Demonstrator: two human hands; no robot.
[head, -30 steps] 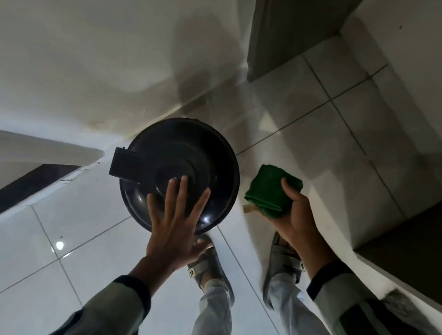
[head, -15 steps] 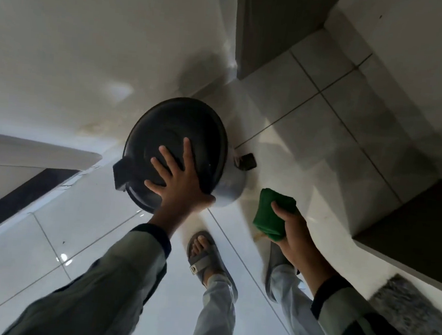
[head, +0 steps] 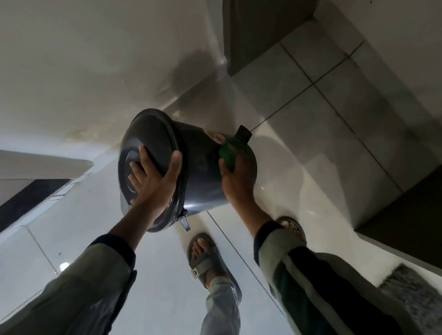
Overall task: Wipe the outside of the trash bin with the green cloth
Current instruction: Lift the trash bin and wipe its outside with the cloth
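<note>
The dark round trash bin is tilted steeply to the left, its lid facing me and its foot pedal pointing up at the far side. My left hand grips the lid's rim, fingers spread on the lid and thumb over the edge. My right hand presses the folded green cloth against the bin's side wall near its base. Only part of the cloth shows above my fingers.
A white wall stands close behind the bin. A dark door or cabinet rises at the back, a dark low surface at right, a grey mat at lower right. My sandalled feet stand on glossy tiles.
My left hand has tipped the bin further over onto its side. My right hand has brought the cloth from beside the bin onto its side wall.
</note>
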